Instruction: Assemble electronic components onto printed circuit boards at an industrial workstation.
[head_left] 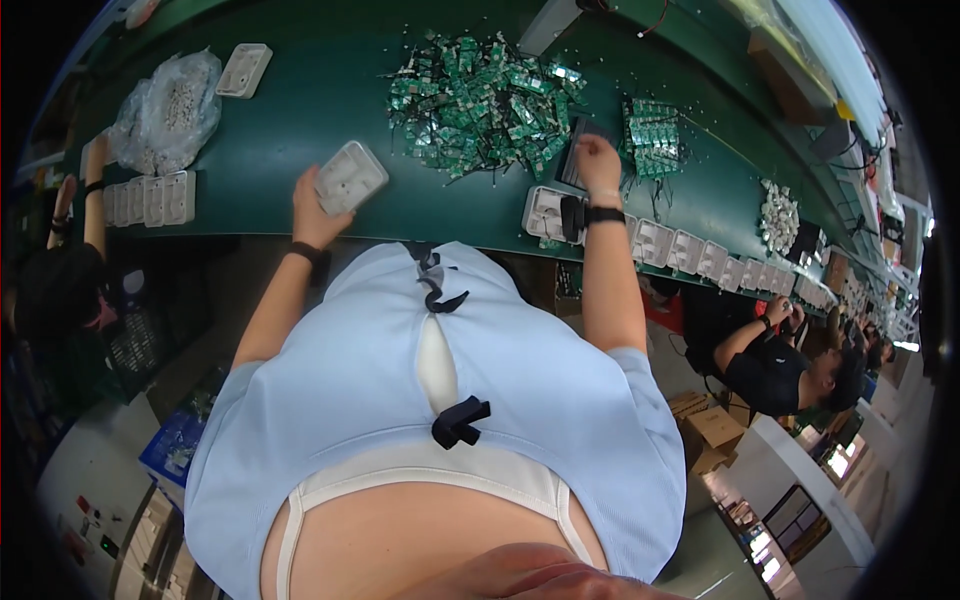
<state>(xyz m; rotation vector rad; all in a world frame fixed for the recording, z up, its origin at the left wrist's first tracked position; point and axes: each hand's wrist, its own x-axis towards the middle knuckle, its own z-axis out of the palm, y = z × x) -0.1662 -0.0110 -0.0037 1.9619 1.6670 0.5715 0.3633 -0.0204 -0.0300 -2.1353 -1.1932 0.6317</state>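
My left hand (314,212) grips a white plastic housing (352,178) by its left side, just over the green table. My right hand (599,163) is closed, its fingers curled together over a dark flat tray (574,160); whatever they may hold is too small to make out. Under my right wrist, at the table's near edge, lies another white housing (543,208) with a black part (573,217) beside it. Between and beyond my hands spreads a large heap of green circuit boards (478,105) with thin dark wires.
Boards in a neat block (654,138) lie right of my right hand. A row of white housings (688,251) runs along the right edge, near a pile of small white parts (779,217). Leftward are a plastic bag (172,110), stacked housings (150,201) and a co-worker's arm (96,195).
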